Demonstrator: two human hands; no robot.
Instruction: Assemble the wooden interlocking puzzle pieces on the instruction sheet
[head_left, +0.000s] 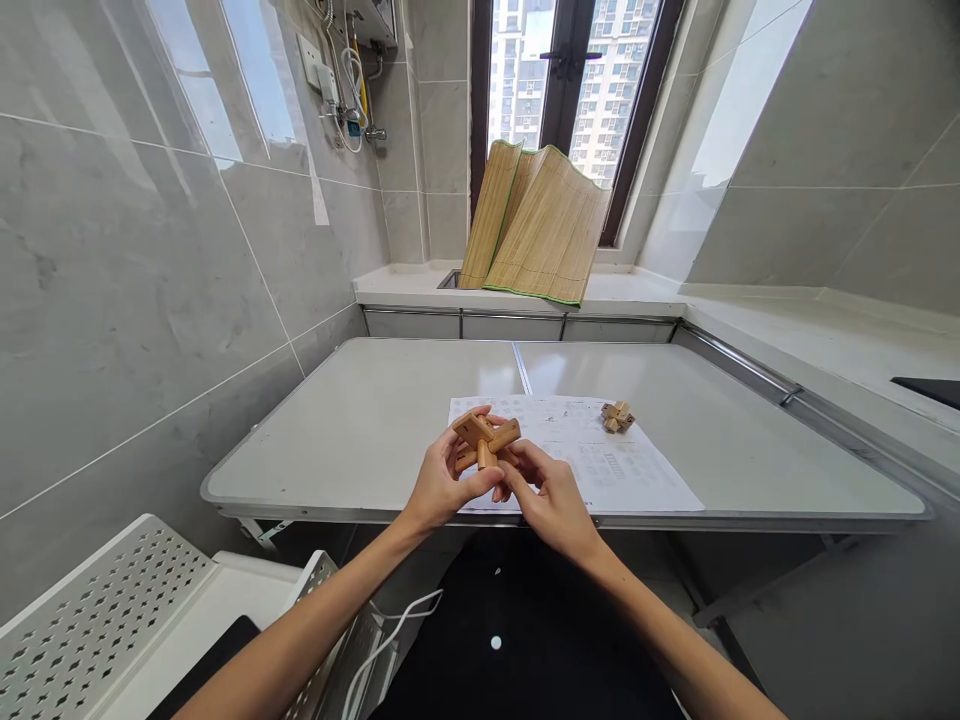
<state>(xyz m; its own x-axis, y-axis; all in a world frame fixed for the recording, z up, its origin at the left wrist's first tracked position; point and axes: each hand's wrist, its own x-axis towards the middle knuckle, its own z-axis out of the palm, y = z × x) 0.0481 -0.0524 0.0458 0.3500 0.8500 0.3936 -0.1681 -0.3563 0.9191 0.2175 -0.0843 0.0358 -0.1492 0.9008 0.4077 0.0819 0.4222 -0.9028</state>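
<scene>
Between my two hands is a wooden interlocking puzzle (486, 440), made of several brown crossing pieces, held up above the table's front edge. My left hand (444, 482) wraps round its left side, thumb underneath at the front. On the right side, my right hand (549, 492) has its fingers bent against the puzzle, thumb and fingertips close together at its lower right. Behind and below lies a printed paper sheet (622, 470) with small diagrams too faint to read. A second, smaller wooden puzzle (617, 417) sits on the sheet's far right part.
The white folding table (337, 430) has a metal rim and a centre seam. Beyond it, a bamboo mat (551, 225) leans on the window ledge. A white perforated rack (112, 610) stands at lower left, near a white cable (390, 640). Tiled walls flank both sides.
</scene>
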